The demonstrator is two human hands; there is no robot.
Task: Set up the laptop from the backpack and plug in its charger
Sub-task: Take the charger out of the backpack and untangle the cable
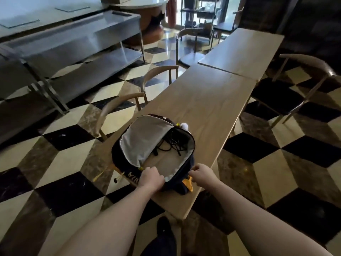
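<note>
So far only the opening step is looking done. Backpack (153,154) is lying flat on the near end of the wooden table (206,108), main flap (145,137) folded back toward 10 o'clock, pale lining exposed. Left hand (151,177) is pinching the near rim of the opening at 6 o'clock; right hand (202,175) is clenching the rim at 4 o'clock, the two spreading the mouth. Black cables (170,146), probably the charger lead, are sitting deep in the compartment toward 12 o'clock. Laptop: cannot tell whether it is inside; nothing resembling it is lying on the table. Judgement: early stage. Remaining: lifting out the laptop, opening it, retrieving the charger, plugging in. No outlet is showing.
</note>
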